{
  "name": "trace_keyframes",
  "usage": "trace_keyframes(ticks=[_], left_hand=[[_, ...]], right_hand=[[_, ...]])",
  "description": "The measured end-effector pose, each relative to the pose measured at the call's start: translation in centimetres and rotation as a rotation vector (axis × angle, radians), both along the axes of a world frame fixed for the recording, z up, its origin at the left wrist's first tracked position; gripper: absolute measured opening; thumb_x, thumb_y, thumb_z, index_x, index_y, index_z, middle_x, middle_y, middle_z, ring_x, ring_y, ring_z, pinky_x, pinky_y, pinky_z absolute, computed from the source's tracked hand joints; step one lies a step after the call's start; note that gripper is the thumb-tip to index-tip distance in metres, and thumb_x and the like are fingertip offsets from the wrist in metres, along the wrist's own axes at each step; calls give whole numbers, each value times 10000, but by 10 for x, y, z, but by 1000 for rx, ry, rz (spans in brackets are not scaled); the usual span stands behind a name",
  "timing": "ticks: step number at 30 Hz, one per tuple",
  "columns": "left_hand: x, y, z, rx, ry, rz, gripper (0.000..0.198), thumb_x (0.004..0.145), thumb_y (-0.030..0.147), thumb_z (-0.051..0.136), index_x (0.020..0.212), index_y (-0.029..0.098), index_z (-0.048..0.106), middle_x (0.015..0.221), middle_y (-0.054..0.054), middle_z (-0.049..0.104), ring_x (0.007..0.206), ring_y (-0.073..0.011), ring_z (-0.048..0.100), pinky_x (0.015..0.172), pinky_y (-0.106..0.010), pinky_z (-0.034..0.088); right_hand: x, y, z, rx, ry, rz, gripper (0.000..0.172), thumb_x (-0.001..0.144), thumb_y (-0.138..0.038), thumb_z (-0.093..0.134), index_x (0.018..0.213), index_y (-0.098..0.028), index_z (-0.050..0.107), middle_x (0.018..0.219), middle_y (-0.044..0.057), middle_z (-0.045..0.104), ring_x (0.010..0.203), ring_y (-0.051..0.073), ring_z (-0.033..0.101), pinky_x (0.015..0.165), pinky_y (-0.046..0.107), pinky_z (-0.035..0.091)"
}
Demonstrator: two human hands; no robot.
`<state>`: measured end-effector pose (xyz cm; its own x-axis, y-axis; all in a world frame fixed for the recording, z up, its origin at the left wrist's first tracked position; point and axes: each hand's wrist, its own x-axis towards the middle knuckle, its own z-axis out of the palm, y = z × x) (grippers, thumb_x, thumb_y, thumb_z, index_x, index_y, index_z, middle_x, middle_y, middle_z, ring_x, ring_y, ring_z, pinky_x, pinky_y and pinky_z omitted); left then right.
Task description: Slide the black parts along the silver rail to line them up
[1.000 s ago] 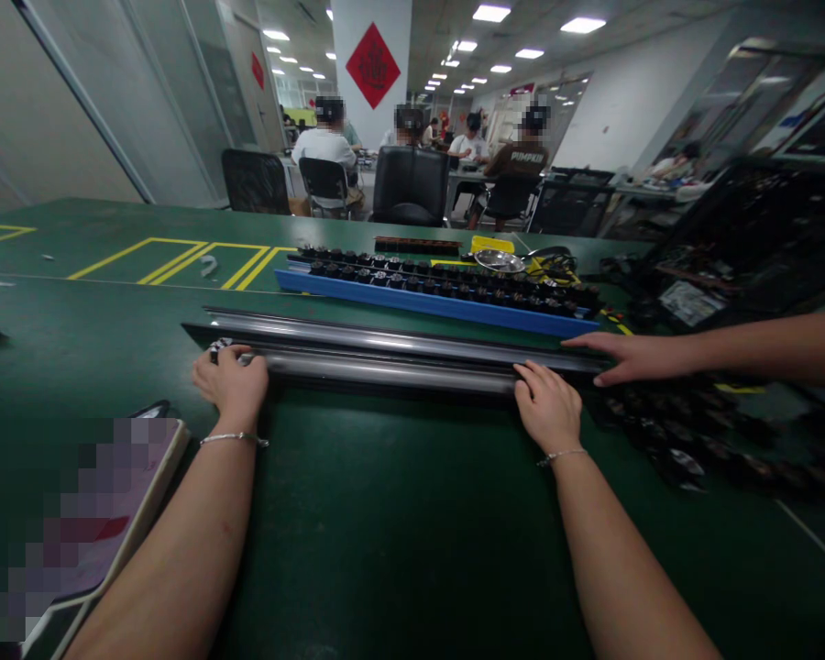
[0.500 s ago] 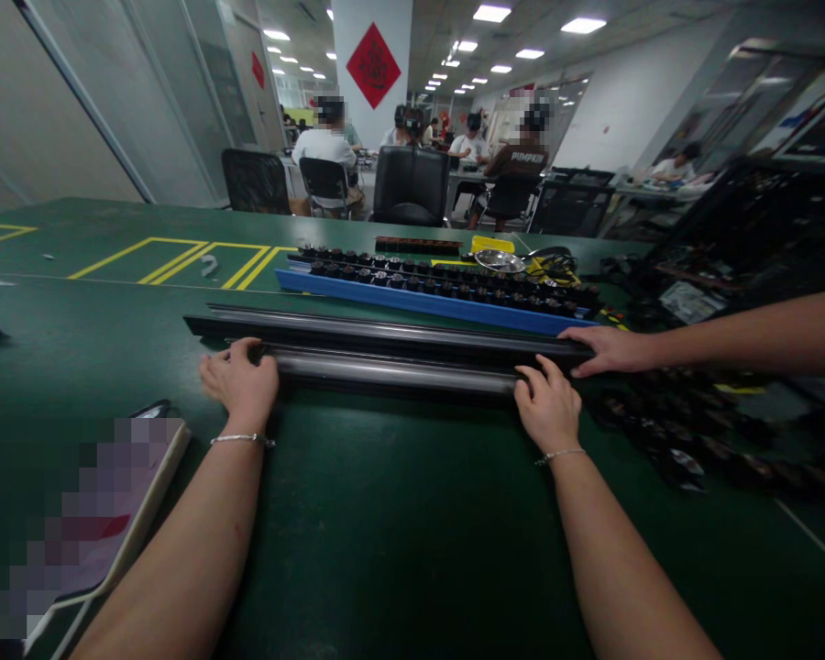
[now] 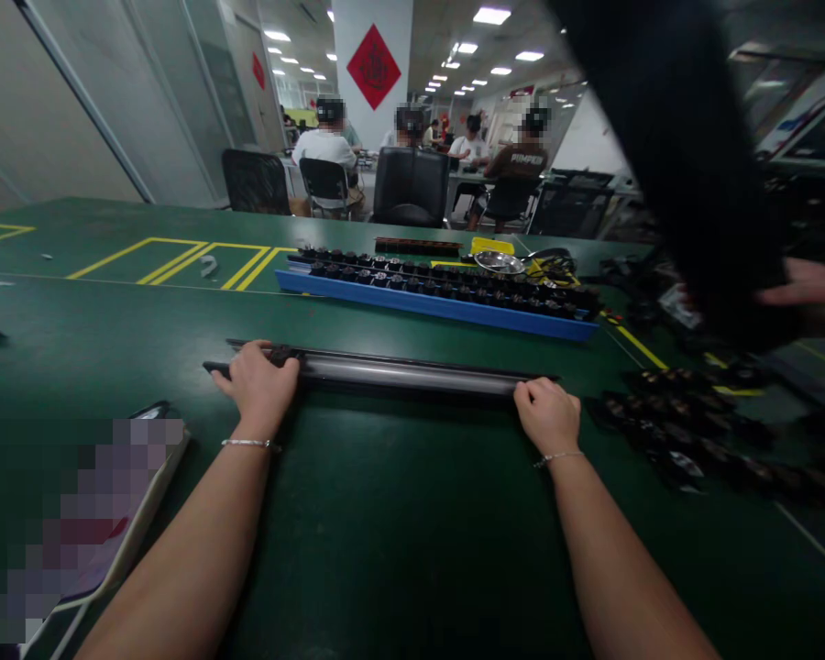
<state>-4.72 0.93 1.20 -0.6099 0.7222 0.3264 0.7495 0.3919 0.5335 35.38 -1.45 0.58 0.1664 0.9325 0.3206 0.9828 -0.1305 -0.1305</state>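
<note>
A long black rail point(image 3: 412, 374) with a glossy rounded face lies crosswise on the green table. My left hand point(image 3: 265, 390) grips it near the left end, whose tip sticks out past my fingers. Beside the left thumb, a small dark part point(image 3: 285, 355) shows on the rail, too unclear to name. My right hand point(image 3: 548, 417) is closed on the right end, fingers curled over the top. At the right, another person's hand point(image 3: 821, 284) holds up a second long black rail point(image 3: 687, 174), blurred and steeply tilted.
Behind the rail stands a blue tray point(image 3: 440, 307) with rows of small black parts. More dark parts point(image 3: 687, 431) lie in rows at right. A metal dish point(image 3: 500, 262) and yellow box point(image 3: 493, 246) sit farther back. A phone-like object point(image 3: 110, 513), partly pixelated, lies at left.
The other person's hand has lifted the rear black rail off the table, up and to the right. My left hand has shifted slightly right and my fingers have closed tighter on the front rail.
</note>
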Motion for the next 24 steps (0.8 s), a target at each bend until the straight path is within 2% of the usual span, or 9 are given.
trace_keyframes(ticks=[10, 24], left_hand=[[5, -1, 3, -16, 10, -53, 378, 718, 371, 553, 1045, 184, 523, 1053, -111, 658, 1091, -288, 568, 1126, -545, 82], [10, 1, -2, -25, 64, -114, 339, 721, 378, 544, 1001, 188, 537, 1021, -96, 655, 1026, -281, 587, 1120, -524, 134]], right_hand=[[-1, 0, 1, 4, 2, 11, 409, 913, -323, 344, 713, -168, 666, 854, 68, 662, 804, 176, 535, 682, 316, 276], [-2, 0, 3, -18, 0, 3, 415, 907, -317, 343, 692, -174, 667, 854, 70, 661, 791, 177, 536, 665, 314, 271]])
